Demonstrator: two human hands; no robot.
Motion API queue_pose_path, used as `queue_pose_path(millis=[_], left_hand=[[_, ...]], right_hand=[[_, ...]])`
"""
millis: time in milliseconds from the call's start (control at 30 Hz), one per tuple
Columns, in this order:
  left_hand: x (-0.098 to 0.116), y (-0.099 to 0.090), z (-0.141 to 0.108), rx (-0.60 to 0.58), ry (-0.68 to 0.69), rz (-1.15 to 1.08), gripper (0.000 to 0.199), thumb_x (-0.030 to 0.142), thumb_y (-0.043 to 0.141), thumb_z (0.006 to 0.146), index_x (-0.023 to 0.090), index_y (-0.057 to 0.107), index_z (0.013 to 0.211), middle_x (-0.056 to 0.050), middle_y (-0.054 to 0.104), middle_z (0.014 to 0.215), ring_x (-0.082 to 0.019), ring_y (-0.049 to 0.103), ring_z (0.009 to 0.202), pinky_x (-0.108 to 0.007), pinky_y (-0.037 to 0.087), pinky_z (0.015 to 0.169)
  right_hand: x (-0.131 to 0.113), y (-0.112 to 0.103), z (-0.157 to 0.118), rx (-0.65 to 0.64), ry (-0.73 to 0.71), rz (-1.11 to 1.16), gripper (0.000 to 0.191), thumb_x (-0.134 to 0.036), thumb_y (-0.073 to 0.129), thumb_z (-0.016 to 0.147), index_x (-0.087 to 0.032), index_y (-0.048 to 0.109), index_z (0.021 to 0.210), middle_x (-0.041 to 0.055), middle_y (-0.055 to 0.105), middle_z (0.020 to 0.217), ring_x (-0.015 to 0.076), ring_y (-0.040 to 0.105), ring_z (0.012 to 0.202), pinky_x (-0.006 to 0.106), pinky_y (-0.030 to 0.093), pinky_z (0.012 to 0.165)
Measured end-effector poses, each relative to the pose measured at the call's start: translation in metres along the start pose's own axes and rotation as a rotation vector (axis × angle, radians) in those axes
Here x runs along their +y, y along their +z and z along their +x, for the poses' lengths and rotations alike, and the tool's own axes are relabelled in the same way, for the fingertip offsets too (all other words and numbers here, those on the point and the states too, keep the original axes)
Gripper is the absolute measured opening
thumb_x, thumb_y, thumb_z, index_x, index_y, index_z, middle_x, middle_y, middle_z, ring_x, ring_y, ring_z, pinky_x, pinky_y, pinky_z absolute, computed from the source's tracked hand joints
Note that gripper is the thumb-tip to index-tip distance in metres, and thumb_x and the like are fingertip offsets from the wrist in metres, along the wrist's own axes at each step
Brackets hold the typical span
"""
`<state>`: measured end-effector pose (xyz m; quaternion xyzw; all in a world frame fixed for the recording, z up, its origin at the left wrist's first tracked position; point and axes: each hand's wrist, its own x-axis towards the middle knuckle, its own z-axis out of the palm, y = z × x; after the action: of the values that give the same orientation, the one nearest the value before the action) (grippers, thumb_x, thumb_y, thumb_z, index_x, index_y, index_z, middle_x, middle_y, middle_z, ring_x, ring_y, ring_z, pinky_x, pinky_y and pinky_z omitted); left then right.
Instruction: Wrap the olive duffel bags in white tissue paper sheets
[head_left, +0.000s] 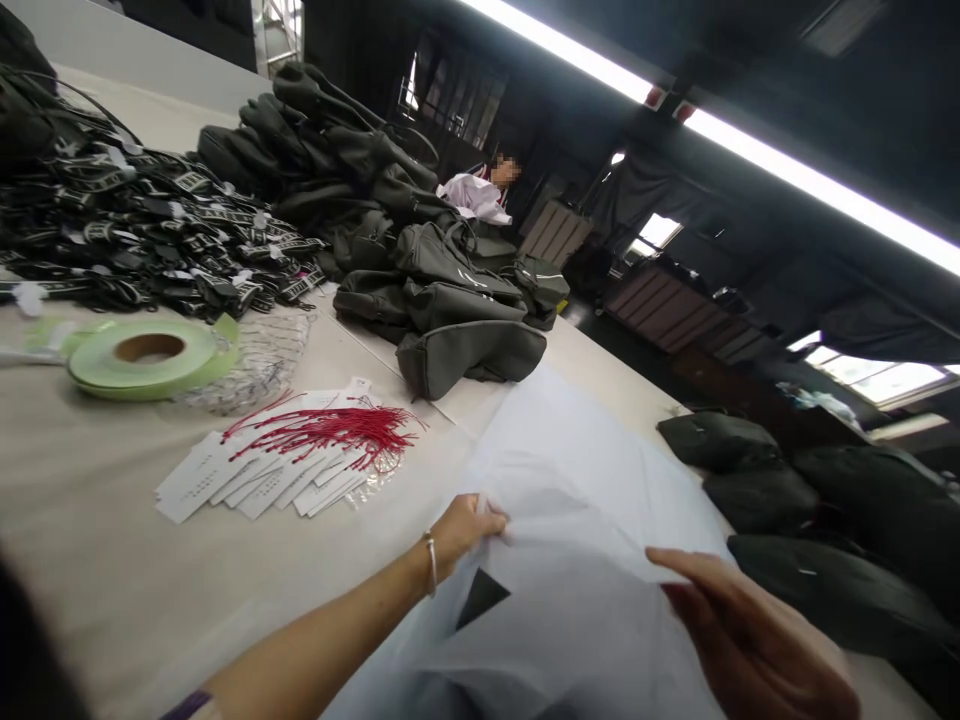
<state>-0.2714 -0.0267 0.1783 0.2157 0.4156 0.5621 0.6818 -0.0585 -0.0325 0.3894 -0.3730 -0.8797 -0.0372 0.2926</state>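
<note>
A large, thin, translucent white plastic sheet or bag (pixel 570 540) spreads over the table before me. My left hand (pixel 463 532), with a bracelet at the wrist, pinches its left part between thumb and curled fingers. On the right, my right hand (pixel 757 630) has its edge between the thumb and long, straight fingers. A dark triangular patch (pixel 484 598) shows just below my left hand, and more dark material shows dimly through the film at the bottom. Left of my left hand lie white tags (pixel 262 480) with red strings (pixel 337 430).
A roll of pale green tape (pixel 150 355) lies left, before a heap of black straps (pixel 135 230). Dark bags (pixel 465 290) are piled at the table's far side. More dark bags (pixel 825 540) lie right. Another person (pixel 480 190) is behind the pile.
</note>
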Motion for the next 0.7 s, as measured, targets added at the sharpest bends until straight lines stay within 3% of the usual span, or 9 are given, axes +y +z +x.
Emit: queue_pose_path(millis=[200,333,433,500,600,633,700], left_hand=[[-0.020,-0.027,-0.051,-0.251,-0.116,0.089,0.024,0.030,0.079,0.055,0.012,0.074,0.070,0.000,0.066,0.067,-0.014,0.054,0.063,-0.025,0.039,0.063],[-0.027,-0.034,-0.057,-0.368,-0.142,0.134,0.024,0.036,0.076,0.062,0.017,0.077,0.078,0.002,0.068,0.072,-0.015,0.056,0.068,-0.025,0.042,0.068],[-0.028,-0.041,-0.056,-0.426,-0.115,0.223,0.026,0.039,0.071,0.074,0.020,0.077,0.090,0.001,0.071,0.082,-0.019,0.062,0.080,-0.026,0.045,0.077],[-0.024,-0.048,-0.061,-0.381,-0.051,0.286,0.036,0.044,0.065,0.082,0.021,0.071,0.109,-0.001,0.071,0.098,-0.021,0.063,0.092,-0.028,0.047,0.083],[-0.008,-0.051,-0.077,-0.084,0.117,0.416,0.051,0.053,0.052,0.090,0.025,0.050,0.132,-0.007,0.060,0.127,-0.025,0.057,0.112,-0.032,0.048,0.089],[-0.001,-0.049,-0.084,0.007,0.195,0.491,0.053,0.057,0.049,0.091,0.026,0.048,0.133,-0.008,0.057,0.131,-0.026,0.055,0.115,-0.034,0.048,0.090],[0.009,-0.039,-0.092,0.066,0.353,0.667,0.051,0.064,0.049,0.088,0.027,0.055,0.122,-0.009,0.060,0.121,-0.026,0.056,0.108,-0.035,0.048,0.089]], right_hand=[[0.031,0.071,0.053,-0.284,0.135,0.146,0.028,-0.048,0.056,0.089,-0.026,0.072,0.089,0.0014,0.074,0.089,0.0208,0.069,0.081,0.027,0.053,0.075],[0.061,0.113,0.050,-0.516,0.234,0.122,0.038,-0.054,0.046,0.092,-0.025,0.070,0.089,0.0018,0.073,0.088,0.0215,0.066,0.081,0.030,0.049,0.074],[0.079,0.132,0.041,-0.699,0.356,0.139,0.043,-0.057,0.043,0.091,-0.024,0.070,0.082,0.0000,0.071,0.078,0.0207,0.064,0.076,0.029,0.048,0.069],[0.086,0.139,0.038,-0.791,0.442,0.171,0.045,-0.058,0.044,0.090,-0.023,0.069,0.078,-0.0013,0.069,0.074,0.0199,0.063,0.075,0.028,0.047,0.067],[0.091,0.144,0.037,-0.865,0.510,0.195,0.045,-0.059,0.046,0.088,-0.023,0.069,0.075,-0.0026,0.068,0.072,0.0193,0.062,0.074,0.027,0.046,0.066],[0.092,0.145,0.037,-0.877,0.521,0.199,0.045,-0.059,0.046,0.088,-0.023,0.069,0.075,-0.0027,0.067,0.072,0.0193,0.062,0.074,0.027,0.046,0.066],[0.094,0.145,0.036,-0.880,0.531,0.208,0.044,-0.059,0.046,0.088,-0.024,0.069,0.076,-0.0027,0.067,0.072,0.0192,0.062,0.073,0.027,0.046,0.065]])
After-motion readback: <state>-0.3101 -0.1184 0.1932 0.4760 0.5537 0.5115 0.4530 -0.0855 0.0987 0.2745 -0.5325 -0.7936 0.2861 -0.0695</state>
